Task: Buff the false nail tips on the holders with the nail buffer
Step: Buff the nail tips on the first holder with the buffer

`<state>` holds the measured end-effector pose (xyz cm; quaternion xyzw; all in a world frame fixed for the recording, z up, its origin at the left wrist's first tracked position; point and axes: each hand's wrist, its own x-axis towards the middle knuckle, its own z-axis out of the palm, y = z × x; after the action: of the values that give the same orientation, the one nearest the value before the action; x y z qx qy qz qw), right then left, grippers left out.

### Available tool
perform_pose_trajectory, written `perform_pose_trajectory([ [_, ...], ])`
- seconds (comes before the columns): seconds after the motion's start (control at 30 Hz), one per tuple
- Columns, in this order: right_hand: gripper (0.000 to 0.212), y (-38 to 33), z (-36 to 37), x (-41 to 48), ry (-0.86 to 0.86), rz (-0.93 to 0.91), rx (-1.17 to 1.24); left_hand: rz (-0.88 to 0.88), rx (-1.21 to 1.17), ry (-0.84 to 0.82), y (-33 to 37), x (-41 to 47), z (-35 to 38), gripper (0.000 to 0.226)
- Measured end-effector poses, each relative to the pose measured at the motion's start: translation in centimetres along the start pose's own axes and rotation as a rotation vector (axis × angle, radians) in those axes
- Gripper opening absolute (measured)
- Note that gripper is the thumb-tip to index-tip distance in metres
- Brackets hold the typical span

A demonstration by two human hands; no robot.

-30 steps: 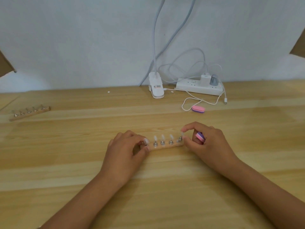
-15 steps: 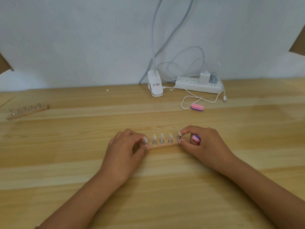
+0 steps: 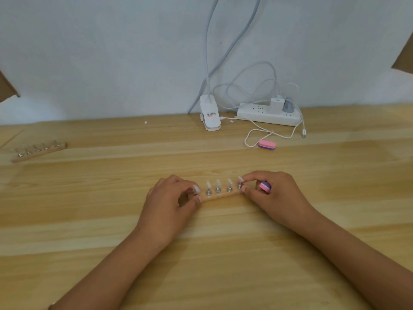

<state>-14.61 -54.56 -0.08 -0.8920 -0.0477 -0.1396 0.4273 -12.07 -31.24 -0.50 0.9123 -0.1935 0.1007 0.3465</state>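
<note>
A small wooden holder strip [image 3: 220, 197] lies on the table between my hands, with several pale false nail tips [image 3: 218, 183] standing on metal pegs. My left hand [image 3: 169, 203] pinches the strip's left end, thumb and forefinger around the leftmost peg. My right hand [image 3: 273, 195] pinches the rightmost nail tip with thumb and forefinger, while a pink and purple nail buffer [image 3: 265, 187] is tucked under its curled fingers.
A second wooden holder [image 3: 39, 151] with bare pegs lies at the far left. Another pink and purple buffer [image 3: 266, 145] sits behind, beside white cables [image 3: 257, 133], a white power strip [image 3: 268, 114] and a white lamp clip [image 3: 210, 116] by the wall.
My right hand has lowered a little onto the strip's right end, the buffer turning down with it. My left hand has stayed at the left end.
</note>
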Motion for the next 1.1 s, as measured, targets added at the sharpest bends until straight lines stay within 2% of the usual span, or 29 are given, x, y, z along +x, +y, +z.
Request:
perform_pose_trajectory([
  [0.07,0.018,-0.3,-0.1,-0.3,0.062,-0.016,-0.038,0.0,-0.012,-0.012,0.1,0.0,-0.1,0.014],
  [0.1,0.02,-0.5,-0.1,-0.5,0.107,-0.06,-0.122,-0.001,-0.016,-0.017,0.2,0.0,-0.2,0.017],
  [0.2,0.047,-1.5,0.3,-1.3,0.085,-0.247,-0.398,-0.01,-0.004,-0.016,0.7,-0.1,-0.3,0.028],
  [0.23,0.049,-1.5,0.6,-1.4,0.073,-0.29,-0.455,-0.014,-0.001,-0.014,0.8,-0.1,-0.4,0.03],
  [0.43,0.021,-0.9,1.6,-1.0,0.183,-0.409,-0.478,-0.024,0.012,-0.006,1.0,-0.3,-0.3,0.033],
  [0.6,0.021,-0.7,1.4,-1.1,0.147,-0.388,-0.401,-0.041,-0.001,0.015,1.1,-0.2,-0.2,0.041],
  [0.73,0.019,-0.9,0.7,-1.9,0.108,-0.448,-0.33,-0.031,0.035,0.012,1.1,-0.4,-0.4,0.027],
  [0.77,0.02,-1.0,0.5,-2.4,0.111,-0.409,-0.276,-0.012,0.077,0.032,1.1,-0.6,-0.3,0.03],
  [0.8,0.022,-1.1,0.4,-2.8,0.113,-0.347,-0.183,0.022,0.123,0.056,1.3,-0.8,-0.5,0.043],
  [0.87,0.02,-1.8,0.3,-3.5,0.116,-0.258,0.048,0.161,0.12,0.094,2.2,-1.2,-0.9,0.057],
  [0.97,0.021,-3.2,0.3,-3.9,0.086,-0.241,0.327,0.293,-0.098,0.052,3.6,-2.0,-1.2,0.04],
  [1.1,0.015,-3.8,0.9,-4.3,0.035,-0.209,0.463,0.203,-0.442,-0.031,4.0,-2.3,-1.3,0.02],
])
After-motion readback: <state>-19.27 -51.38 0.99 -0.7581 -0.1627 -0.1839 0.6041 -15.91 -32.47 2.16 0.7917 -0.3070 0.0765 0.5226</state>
